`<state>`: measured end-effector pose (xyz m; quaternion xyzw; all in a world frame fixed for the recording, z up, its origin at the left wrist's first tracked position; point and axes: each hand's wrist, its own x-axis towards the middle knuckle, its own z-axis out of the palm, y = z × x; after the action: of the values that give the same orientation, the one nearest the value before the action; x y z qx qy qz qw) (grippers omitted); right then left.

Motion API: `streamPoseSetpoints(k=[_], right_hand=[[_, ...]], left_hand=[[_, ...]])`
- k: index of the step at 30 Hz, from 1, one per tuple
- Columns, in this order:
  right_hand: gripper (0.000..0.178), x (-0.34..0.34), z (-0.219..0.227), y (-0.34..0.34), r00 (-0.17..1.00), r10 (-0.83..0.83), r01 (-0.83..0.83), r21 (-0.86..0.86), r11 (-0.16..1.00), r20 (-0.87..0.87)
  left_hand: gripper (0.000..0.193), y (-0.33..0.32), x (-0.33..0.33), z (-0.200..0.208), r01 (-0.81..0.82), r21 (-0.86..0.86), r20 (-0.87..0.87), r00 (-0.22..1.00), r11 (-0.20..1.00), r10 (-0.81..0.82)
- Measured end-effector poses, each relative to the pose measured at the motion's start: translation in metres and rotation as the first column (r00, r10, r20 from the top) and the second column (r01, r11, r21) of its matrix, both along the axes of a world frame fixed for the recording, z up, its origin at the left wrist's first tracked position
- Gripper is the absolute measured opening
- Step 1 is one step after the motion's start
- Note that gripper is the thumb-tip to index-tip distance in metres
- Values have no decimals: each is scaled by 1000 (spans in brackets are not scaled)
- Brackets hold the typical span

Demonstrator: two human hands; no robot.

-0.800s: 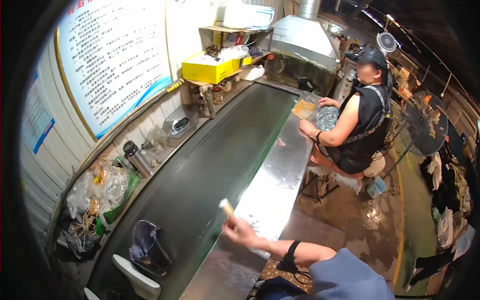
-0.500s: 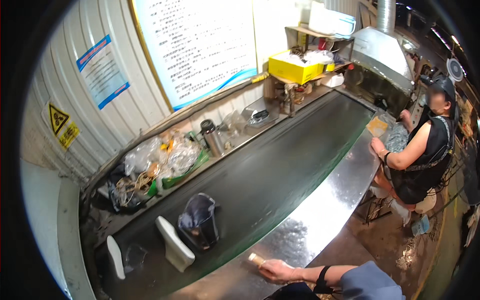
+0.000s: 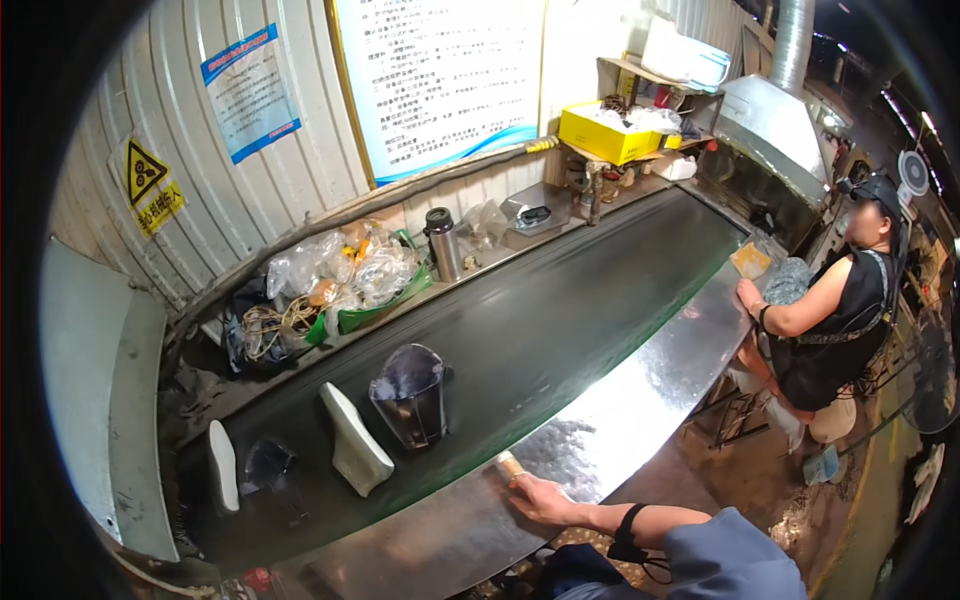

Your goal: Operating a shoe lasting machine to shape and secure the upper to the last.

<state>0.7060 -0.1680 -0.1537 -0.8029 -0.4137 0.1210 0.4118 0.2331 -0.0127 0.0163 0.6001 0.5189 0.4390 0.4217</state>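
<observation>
My right hand reaches in from the lower right and rests on the shiny metal ledge. Its fingers are closed round a short tan stick-like piece with a pale end; too little shows to name its kind. Across the green edge, on the dark conveyor belt, stands a dark boot upper, open at the top. To its left lies a white shoe sole, then a smaller dark upper and a second white sole. My left hand is out of view.
A co-worker sits at the belt's far right, one hand on the ledge. Behind the belt are a plastic-filled bin, a steel thermos and a yellow box. A grey metal housing borders the left end.
The whole view has shifted, so the belt and soles sit higher in the picture. My right hand keeps its grip on the tan piece. The co-worker's raised far hand no longer shows.
</observation>
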Motion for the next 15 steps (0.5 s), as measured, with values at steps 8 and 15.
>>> streamPoseSetpoints(k=[8, 15], right_hand=[[37, -42, 67, 38, 930, 59, -79, -39, 996, -363], [98, -120, 87, 144, 304, 299, -297, 209, 932, -904]], left_hand=[[23, -1, 9, -1, 76, -183, 136, 989, 980, -51], [28, -50, -24, 29, -14, -354, 138, 988, 935, 68]])
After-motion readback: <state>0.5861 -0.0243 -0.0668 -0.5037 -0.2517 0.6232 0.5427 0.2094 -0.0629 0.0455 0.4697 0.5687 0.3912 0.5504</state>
